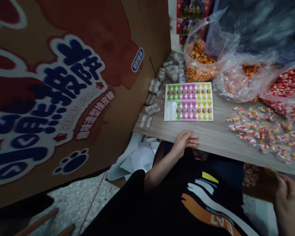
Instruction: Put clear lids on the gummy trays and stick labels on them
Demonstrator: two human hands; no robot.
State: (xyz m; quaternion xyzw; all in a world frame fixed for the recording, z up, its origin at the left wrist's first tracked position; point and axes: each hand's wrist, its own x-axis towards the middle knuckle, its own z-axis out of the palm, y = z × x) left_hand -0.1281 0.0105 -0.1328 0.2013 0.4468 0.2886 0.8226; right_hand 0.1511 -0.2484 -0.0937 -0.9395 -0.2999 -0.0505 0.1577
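Note:
My left hand (pixel 185 142) is at the front edge of the wooden table, fingers stretched out and holding nothing. Just beyond it lies a sheet of stickers (pixel 188 102) in green, pink and yellow, with a few blank spots at its lower left. At the lower right, my right hand (pixel 288 200) is blurred, its fingers curled beside a brown box (pixel 263 186) below the tabletop. A small colourful bit shows by those fingertips; what they hold cannot be made out. Wrapped candies (pixel 263 131) are spread over the right part of the table.
Clear plastic containers (pixel 152 108) stand along the table's left side. Behind are bags of orange-wrapped candies (pixel 200 72) and red-and-white candies (pixel 288 88), plus another clear bag (pixel 238 77). A large printed cardboard box (pixel 88 98) walls off the left. Papers (pixel 139 157) lie below the table.

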